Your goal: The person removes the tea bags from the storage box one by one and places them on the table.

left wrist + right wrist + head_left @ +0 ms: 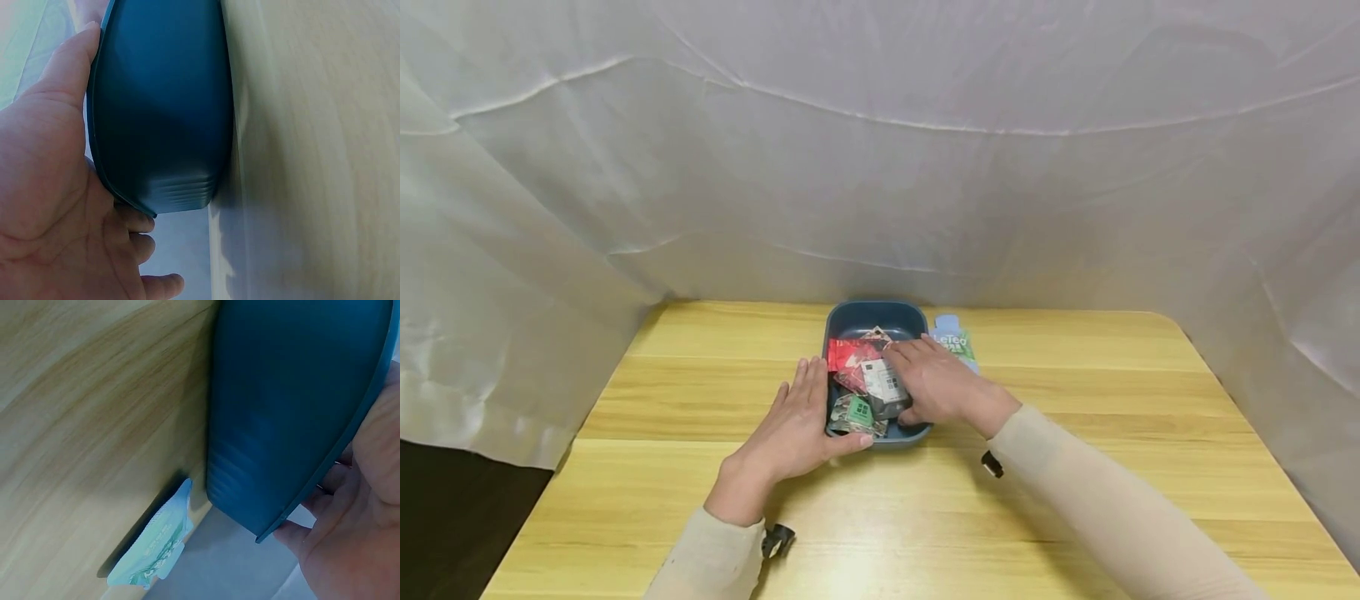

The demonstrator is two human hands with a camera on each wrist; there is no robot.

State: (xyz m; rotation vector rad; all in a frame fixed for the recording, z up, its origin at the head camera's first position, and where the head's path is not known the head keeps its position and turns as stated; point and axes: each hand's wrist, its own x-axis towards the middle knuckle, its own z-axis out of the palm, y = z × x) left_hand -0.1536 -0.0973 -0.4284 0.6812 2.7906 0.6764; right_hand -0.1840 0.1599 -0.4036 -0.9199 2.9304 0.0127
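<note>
A dark blue bin [880,314] stands on the table and holds several small packets. Among them lie a red packet [844,353], a white and grey packet [885,385] and a green-labelled packet [859,412]. My left hand [793,425] rests on the bin's left rim with straight fingers, its thumb along the near rim. Over the right rim reaches my right hand [943,385], its fingers extended across the packets beside the white and grey one. The bin's outer wall [162,106] fills much of the left wrist view. The right fingertips' contact is partly hidden.
A light blue and green packet [953,340] lies on the table just right of the bin, also seen in the right wrist view. The wooden table [1075,467] extends to both sides. A pale cloth [880,167] hangs behind its far edge.
</note>
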